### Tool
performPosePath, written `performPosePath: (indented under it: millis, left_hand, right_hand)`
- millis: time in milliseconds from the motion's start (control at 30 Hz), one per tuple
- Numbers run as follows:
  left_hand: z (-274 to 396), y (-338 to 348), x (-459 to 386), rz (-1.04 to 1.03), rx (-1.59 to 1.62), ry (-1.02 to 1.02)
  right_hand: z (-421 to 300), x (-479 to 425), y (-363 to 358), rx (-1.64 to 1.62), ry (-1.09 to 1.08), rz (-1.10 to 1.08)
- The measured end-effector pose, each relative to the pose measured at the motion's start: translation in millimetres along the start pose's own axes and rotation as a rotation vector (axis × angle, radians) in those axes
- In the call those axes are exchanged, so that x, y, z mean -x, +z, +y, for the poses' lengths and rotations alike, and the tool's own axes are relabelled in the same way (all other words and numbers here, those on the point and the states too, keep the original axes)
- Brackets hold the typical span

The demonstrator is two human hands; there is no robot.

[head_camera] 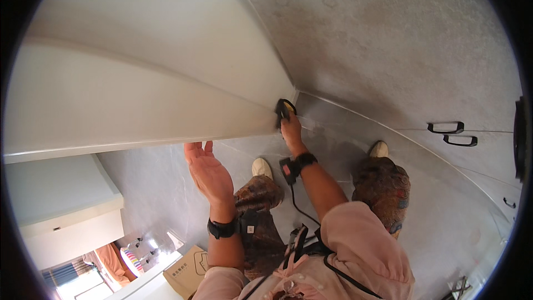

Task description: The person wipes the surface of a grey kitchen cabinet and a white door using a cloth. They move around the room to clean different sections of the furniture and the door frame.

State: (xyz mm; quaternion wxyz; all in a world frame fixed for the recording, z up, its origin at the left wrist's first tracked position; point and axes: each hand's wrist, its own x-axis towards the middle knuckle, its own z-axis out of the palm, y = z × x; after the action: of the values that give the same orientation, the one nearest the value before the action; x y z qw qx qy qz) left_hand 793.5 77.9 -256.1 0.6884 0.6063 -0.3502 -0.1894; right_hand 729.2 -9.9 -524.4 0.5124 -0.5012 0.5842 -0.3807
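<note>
My right hand (291, 127) is closed around a black scrubbing brush or similar tool (285, 112) with a yellow part, held against the lower corner of a large cream-coloured panel (166, 87). Motion blur hides the tool's exact kind. My left hand (208, 168) is palm up with its fingers apart, its fingertips at the panel's near edge and partly hidden behind it. Both wrists wear black straps, and a small black device (288, 171) with a cable is attached at the right one.
A grey mottled cabinet front (395, 50) with black handles (445, 127) rises on the right. Grey marbled floor (162, 183) lies below, with my feet on it. A cardboard box (185, 271) is at the lower left, near a striped round stool (132, 260) and a window.
</note>
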Motion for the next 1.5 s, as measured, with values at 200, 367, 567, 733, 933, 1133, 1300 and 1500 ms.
performPosePath:
  millis: [200,367,567,733,933,1133,1300,1500]
  left_hand:
    - [2,-5,2,0.018,-0.006,-0.032]
    - [-2,3,0,0.026,0.034,-0.037]
    - [-3,2,2,0.017,-0.009,0.007]
    - [-3,3,3,0.014,0.016,0.012]
    - [-2,2,6,0.011,0.048,-0.009]
    - [1,-10,8,-0.002,0.038,-0.056]
    - [2,-5,10,-0.013,-0.003,-0.056]
    - [2,6,4,-0.013,-0.010,-0.074]
  right_hand:
    - [-33,-2,0,-0.200,-0.389,0.027]
    - [27,-19,5,0.092,-0.033,-0.154]
    - [22,19,22,0.144,0.016,-0.039]
    - [29,22,24,0.206,-0.073,-0.073]
    - [60,-77,21,0.046,0.114,-0.265]
    - [53,-62,22,0.126,-0.005,-0.185]
    - [67,-19,-2,0.345,-0.007,-0.372]
    - [106,1,-5,0.133,0.274,-0.195]
